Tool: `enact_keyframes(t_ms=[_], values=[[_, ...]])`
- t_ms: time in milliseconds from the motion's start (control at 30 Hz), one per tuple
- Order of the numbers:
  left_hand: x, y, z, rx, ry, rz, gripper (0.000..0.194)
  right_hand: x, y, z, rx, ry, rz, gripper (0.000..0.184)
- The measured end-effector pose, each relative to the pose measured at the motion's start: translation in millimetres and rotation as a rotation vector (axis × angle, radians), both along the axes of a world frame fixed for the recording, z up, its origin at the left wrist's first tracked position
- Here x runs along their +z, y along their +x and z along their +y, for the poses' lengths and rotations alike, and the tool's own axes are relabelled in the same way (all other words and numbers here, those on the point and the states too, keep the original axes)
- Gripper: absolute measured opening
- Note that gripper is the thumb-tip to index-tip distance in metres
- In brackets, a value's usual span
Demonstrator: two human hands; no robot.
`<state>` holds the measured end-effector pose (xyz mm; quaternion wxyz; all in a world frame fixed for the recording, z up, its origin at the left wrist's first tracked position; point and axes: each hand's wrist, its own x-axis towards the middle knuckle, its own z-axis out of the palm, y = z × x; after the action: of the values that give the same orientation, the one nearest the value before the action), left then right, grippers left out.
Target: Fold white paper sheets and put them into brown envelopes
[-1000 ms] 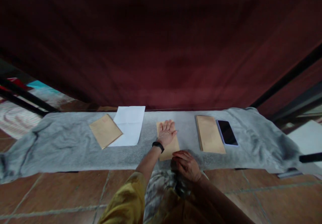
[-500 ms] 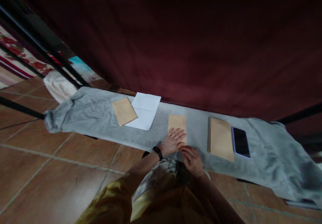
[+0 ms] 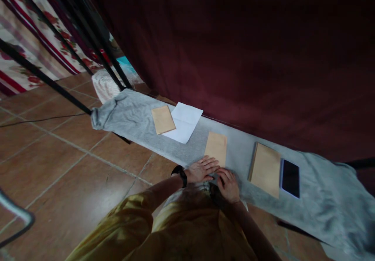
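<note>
A rectangular piece of brown paper lies on the grey cloth in front of me. My left hand rests flat over its near end, fingers stretched out to the right. Close beside it, my right hand has bent fingers closed at the paper's near right corner; the fingertips partly hide that edge. Farther left, a smaller brown paper packet overlaps a white sheet. To the right lies a stack of brown paper.
A phone lies right of the stack. The grey cloth covers a long narrow bench, wrinkled at both ends. A dark red curtain hangs behind it. Black metal bars stand at left above the tiled floor.
The view has turned and tilted, showing more floor and bars at left. My left hand has slid nearer along the brown paper, uncovering more of it. My right hand stays at the near edge.
</note>
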<state>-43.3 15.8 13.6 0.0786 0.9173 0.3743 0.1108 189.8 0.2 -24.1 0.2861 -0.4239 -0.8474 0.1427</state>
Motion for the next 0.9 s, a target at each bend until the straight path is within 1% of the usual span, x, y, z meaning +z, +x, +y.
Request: enact_keyframes(t_ms=[200,367,600,700,800,900], values=[[2.6,-3,-3,-0.021,0.011,0.0,0.064,3.9,-1,1,0.006,-0.012,0.019,0.028],[4.7,-5,-8,-0.006,-0.083,0.033,0.062,8.8,-1,2,0.011,-0.008,0.0,0.028],[-6.1,-13,-20,-0.026,0.001,0.008,0.066,4.6,-1,1,0.01,-0.011,0.012,0.026],[-12.5,-14,-22,-0.019,0.038,0.017,0.064,1.3,-1,1,0.008,-0.008,-0.003,0.028],[-18.6,-15,-22,-0.038,0.079,0.044,0.063,-2.1,-2,2,-0.01,-0.016,-0.031,0.03],[-21.0,-16,-23,-0.048,0.096,0.068,0.065,-5.0,0,0,-0.022,-0.024,-0.053,0.034]])
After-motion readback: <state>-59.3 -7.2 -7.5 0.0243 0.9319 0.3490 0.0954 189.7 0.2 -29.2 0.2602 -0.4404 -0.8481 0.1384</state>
